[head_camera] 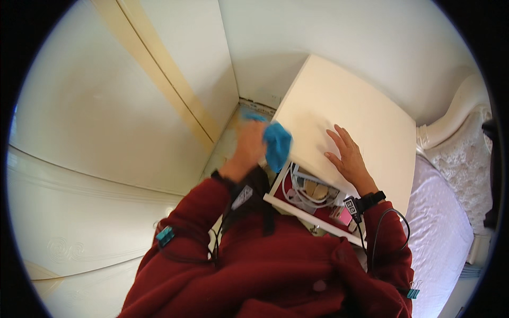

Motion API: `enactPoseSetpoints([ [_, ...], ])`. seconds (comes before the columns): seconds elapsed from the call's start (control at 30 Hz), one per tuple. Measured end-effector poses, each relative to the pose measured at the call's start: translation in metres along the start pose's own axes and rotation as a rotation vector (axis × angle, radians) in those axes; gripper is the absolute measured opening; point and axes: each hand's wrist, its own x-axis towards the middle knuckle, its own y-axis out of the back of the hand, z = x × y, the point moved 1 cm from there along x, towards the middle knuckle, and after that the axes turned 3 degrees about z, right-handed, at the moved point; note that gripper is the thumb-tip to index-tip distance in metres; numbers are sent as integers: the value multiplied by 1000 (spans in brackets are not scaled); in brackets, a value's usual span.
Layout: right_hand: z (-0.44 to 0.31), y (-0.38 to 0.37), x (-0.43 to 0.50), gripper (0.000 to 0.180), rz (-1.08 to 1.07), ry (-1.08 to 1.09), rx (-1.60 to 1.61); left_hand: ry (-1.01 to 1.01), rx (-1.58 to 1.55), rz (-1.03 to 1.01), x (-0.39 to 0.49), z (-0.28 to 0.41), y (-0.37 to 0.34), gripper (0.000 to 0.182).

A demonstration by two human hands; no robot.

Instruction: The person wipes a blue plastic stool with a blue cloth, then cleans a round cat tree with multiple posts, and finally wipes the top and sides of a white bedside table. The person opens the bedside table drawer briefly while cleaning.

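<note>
A blue cloth [277, 146] hangs from my left hand [248, 147], beside the left edge of a cream nightstand [346, 103]. That hand is blurred and its fingers are mostly hidden. My right hand [347, 159] is over the nightstand top with fingers spread and nothing in it; whether it touches the surface I cannot tell. Below the top, a drawer [314, 220] is pulled out towards me. Inside it lie a coiled white cable [284, 187], a pink item [342, 216] and other small things on a red lining.
White wardrobe doors [99, 99] with yellowish strips stand at the left. A wall [338, 35] rises behind the nightstand. A bed with a pale sheet [437, 214] and a tufted headboard [457, 153] is at the right. Black cables [405, 222] run along my sleeves.
</note>
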Motion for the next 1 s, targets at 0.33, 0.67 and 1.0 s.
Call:
enactPoseSetpoints([
  [0.33, 42, -21, 16, 54, -53, 214, -183, 70, -208, -110, 47, -51, -47, 58],
  [0.67, 29, -12, 14, 53, -83, 183, -121, -138, -106, -296, 74, -36, -28, 70],
  [1.0, 26, -11, 11, 52, -129, 157, -63, -79, -5, -345, 211, -85, -104, 68],
])
